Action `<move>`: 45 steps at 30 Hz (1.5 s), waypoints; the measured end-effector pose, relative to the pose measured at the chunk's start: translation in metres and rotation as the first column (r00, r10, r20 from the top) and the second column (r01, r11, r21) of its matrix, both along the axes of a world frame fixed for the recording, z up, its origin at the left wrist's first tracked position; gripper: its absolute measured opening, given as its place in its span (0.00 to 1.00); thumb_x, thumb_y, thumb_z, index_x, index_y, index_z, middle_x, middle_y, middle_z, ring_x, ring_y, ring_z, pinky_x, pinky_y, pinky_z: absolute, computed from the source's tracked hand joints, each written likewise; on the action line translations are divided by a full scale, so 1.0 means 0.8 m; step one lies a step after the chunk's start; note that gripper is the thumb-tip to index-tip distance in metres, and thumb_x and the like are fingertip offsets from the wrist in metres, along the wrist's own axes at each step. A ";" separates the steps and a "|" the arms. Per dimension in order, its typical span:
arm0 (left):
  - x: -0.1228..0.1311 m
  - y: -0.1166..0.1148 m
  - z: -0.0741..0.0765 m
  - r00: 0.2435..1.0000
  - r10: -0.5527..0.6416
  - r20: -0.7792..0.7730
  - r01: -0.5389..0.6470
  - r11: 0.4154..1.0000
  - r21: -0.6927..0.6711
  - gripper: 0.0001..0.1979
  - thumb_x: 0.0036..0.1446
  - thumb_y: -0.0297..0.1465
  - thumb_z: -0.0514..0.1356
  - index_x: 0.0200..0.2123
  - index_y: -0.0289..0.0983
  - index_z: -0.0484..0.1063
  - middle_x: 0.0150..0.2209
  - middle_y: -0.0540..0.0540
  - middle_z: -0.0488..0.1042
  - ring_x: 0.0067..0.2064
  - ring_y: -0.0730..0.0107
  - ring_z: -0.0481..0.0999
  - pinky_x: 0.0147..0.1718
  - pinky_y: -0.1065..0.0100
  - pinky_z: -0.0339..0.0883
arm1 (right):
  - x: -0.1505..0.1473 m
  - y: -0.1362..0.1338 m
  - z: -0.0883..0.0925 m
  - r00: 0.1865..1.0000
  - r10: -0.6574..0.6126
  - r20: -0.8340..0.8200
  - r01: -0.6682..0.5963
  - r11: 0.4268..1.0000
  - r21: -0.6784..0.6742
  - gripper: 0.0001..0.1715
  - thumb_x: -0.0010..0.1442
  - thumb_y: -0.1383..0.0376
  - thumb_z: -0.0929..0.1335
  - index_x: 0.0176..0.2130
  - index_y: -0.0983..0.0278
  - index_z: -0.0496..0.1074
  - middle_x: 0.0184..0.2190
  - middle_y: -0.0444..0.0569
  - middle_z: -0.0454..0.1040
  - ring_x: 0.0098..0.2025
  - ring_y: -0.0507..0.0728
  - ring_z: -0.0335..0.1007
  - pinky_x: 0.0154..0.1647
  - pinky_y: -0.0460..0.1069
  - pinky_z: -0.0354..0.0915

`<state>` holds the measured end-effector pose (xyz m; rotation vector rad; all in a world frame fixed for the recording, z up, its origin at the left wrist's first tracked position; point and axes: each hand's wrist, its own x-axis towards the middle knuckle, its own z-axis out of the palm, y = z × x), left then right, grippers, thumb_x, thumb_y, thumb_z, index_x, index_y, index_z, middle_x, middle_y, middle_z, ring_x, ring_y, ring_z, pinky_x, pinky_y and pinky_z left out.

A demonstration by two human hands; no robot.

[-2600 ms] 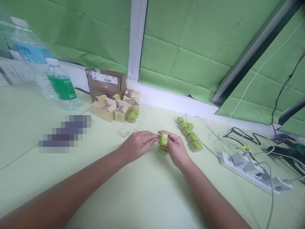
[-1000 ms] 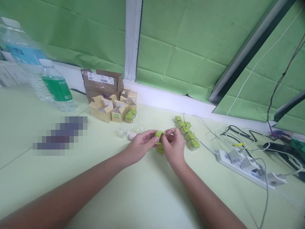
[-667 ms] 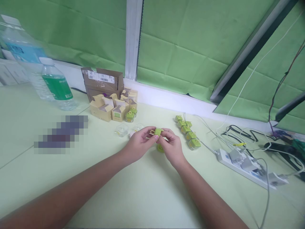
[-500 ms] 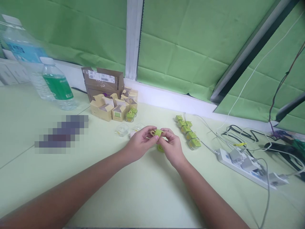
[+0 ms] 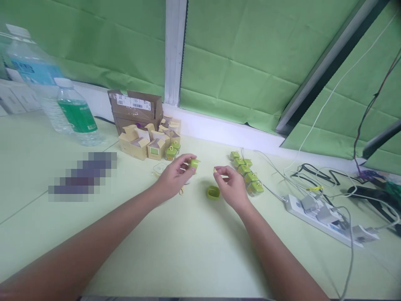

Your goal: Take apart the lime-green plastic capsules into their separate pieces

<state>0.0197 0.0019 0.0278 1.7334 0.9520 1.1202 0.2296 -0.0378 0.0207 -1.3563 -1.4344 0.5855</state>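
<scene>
Two hands work apart over the desk (image 5: 194,246): my left hand (image 5: 172,177) pinches a green cap (image 5: 194,163) in its fingertips, my right hand (image 5: 230,186) pinches a tiny yellow piece (image 5: 215,170). Between them a green tray (image 5: 213,192) lies open side up, well toward the desk's far edge.

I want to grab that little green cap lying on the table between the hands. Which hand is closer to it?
Right. The right hand hovers just beside the green cap, to its right. The left hand is farther off to its left, pinching another small green piece.
</scene>
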 end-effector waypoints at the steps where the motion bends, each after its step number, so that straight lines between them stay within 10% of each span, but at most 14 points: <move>1: 0.001 -0.003 -0.003 0.997 -0.009 -0.082 0.015 0.998 0.065 0.17 0.62 0.41 0.58 0.52 0.43 0.68 0.40 0.48 0.71 0.38 0.68 0.73 0.37 0.65 0.69 | 0.002 0.003 -0.007 0.993 -0.005 0.115 0.004 1.000 0.007 0.10 0.60 0.57 0.68 0.33 0.62 0.73 0.45 0.52 0.79 0.44 0.58 0.75 0.44 0.54 0.71; 6: 0.008 -0.009 -0.021 0.919 0.033 -0.394 0.118 0.928 0.353 0.08 0.61 0.34 0.58 0.43 0.41 0.67 0.42 0.48 0.71 0.40 0.65 0.71 0.39 0.63 0.65 | 0.003 0.012 -0.030 0.919 0.043 0.392 -0.036 0.999 -0.025 0.08 0.61 0.62 0.66 0.34 0.60 0.74 0.38 0.48 0.80 0.41 0.57 0.76 0.44 0.52 0.69; 19: 0.006 -0.010 -0.019 0.665 0.266 -0.698 0.359 0.706 0.611 0.12 0.54 0.30 0.58 0.44 0.39 0.70 0.35 0.44 0.71 0.41 0.56 0.69 0.40 0.56 0.59 | 0.002 0.015 -0.037 0.910 0.058 0.411 -0.009 0.993 -0.119 0.10 0.61 0.59 0.65 0.32 0.61 0.73 0.30 0.45 0.78 0.25 0.52 0.69 0.29 0.46 0.61; 45: 0.025 0.031 -0.046 0.697 0.282 -0.659 0.179 0.822 0.541 0.09 0.63 0.35 0.59 0.46 0.40 0.70 0.43 0.46 0.80 0.48 0.57 0.73 0.45 0.56 0.53 | 0.000 0.017 -0.025 0.825 -0.005 0.566 0.141 0.970 -0.198 0.06 0.58 0.63 0.66 0.30 0.60 0.72 0.29 0.45 0.78 0.30 0.54 0.70 0.31 0.47 0.58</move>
